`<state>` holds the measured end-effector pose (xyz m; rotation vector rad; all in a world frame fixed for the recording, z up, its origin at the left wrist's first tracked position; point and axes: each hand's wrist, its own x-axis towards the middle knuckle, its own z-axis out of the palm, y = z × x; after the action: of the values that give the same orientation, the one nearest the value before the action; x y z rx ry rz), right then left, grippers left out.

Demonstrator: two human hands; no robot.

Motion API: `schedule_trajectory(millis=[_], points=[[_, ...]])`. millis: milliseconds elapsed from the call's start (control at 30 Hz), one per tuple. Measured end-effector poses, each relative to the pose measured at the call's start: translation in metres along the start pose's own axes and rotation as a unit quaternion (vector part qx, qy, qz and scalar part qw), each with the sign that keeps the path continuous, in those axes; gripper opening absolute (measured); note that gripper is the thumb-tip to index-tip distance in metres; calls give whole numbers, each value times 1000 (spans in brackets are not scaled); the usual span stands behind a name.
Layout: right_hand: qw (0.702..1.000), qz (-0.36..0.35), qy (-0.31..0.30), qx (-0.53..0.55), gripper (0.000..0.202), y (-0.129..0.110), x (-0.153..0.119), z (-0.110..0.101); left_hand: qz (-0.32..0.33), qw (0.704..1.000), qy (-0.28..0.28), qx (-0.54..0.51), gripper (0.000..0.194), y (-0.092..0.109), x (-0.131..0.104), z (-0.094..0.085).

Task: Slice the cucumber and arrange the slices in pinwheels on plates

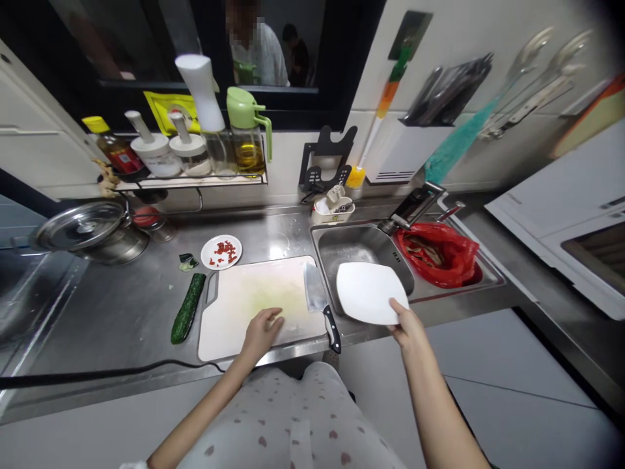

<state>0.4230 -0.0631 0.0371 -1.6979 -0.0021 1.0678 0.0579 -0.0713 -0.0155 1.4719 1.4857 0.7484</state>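
My right hand (pixel 406 324) grips a white square plate (pixel 372 293) by its near right corner, thumb on top. The plate is held over the front of the left sink basin (pixel 332 251). Over the near part of a white cutting board (pixel 234 296), my left hand (pixel 263 333) is loosely curled and holds nothing, with thumb and fingers apart. A kitchen knife (pixel 317 293) lies along the board's right edge, its black handle toward me. Left of the board is a cucumber (pixel 188 309). Behind it stands a small white plate (pixel 208 255) with chopped red pieces.
A lidded steel pot (pixel 97 234) stands at the left. The wall rack (pixel 195 184) carries an oil jug (pixel 247 133), seasoning jars and bottles. A red plastic bag (pixel 439 257) fills the right basin beside the faucet (pixel 410 205). A black cable (pixel 107 373) runs along the front.
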Motion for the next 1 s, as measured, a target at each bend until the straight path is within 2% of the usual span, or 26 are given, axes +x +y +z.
schedule_trajectory(millis=[167, 267, 333, 500, 700, 800, 867, 933, 1000], points=[[997, 21, -66, 15, 36, 32, -23, 67, -87, 970, -47, -223, 59, 9, 9, 18], [993, 16, -119, 11, 40, 52, -37, 101, -125, 948, -68, -284, 70, 14, 12, 15], [989, 12, -145, 18, 39, 62, -44, 119, -148, 938, -59, -307, 74, 16, 13, 11], [985, -2, -170, -28, 31, 75, -54, 149, -151, 926, -5, -345, 72, 16, 13, -1], [963, -81, -203, -159, 20, 74, -50, 165, -141, 919, 71, -363, 61, 9, 28, -13], [940, -68, -281, -183, 13, 69, -43, 172, -157, 921, 85, -347, 60, 1, 38, -20], [931, -46, -323, -164, 15, 66, -38, 179, -157, 940, 80, -293, 59, -4, 41, -25], [929, -37, -336, -149, 16, 64, -33, 187, -130, 974, 79, -167, 54, -6, 39, -31], [931, -33, -336, -142, 16, 62, -28, 195, -86, 992, 86, 29, 49, -6, 33, -36]])
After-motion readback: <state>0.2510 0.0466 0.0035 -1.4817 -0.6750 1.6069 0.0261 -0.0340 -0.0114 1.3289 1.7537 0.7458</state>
